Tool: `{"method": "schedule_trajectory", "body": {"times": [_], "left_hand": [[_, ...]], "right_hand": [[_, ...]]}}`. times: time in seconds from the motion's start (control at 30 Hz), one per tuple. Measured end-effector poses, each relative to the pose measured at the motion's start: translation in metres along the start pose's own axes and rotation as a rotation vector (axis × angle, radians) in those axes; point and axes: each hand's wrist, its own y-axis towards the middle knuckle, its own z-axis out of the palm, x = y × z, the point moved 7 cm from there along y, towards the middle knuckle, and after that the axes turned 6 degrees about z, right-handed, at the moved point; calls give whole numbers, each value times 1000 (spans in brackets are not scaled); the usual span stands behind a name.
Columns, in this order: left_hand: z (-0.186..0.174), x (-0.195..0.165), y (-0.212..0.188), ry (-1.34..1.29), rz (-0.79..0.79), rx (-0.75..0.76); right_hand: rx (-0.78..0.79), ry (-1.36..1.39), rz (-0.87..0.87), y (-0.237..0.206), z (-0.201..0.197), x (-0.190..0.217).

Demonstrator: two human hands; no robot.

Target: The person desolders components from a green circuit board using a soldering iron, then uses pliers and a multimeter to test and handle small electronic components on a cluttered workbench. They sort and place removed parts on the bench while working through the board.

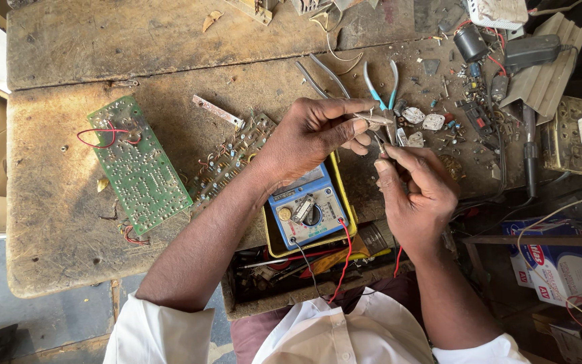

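Head view | left hand [314,135] grip pinched shut on small metal part [374,119] | right hand [415,192] grip closed on thin tool [380,143], touching part | both just above multimeter [308,210] on surface [55,222]

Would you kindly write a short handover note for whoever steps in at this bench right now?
Left hand: pinches a small component by its thin leads.
Right hand: fingertips close on something small just below it; too small to identify.
Multimeter: blue, in a yellow case under the hands, red and black leads plugged in.
Green circuit board lies left; blue-handled pliers above.
Done and left: cannot tell.
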Motion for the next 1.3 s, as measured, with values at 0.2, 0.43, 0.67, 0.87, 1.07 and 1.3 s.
{"method": "schedule_trajectory", "body": {"times": [0.2, 0.43, 0.67, 0.87, 1.07, 1.3], "left_hand": [[7, -7, 1, -86, 20, 61], [11, -7, 0, -127, -25, 97], [14, -10, -3, -20, 55, 117], [13, -14, -4, 107, 100, 89], [16, -23, -4, 226, 185, 95], [19, -31, -5, 445, 209, 111]], "right_hand": [[4, -80, -129, 5, -2, 10], [21, -35, -85, 9, -2, 3], [19, -85, -174, 11, 0, 8], [19, -90, -166, 11, 2, 10], [13, -122, -177, 9, 4, 10], [-101, -168, -187, 10, -4, 10]]}}
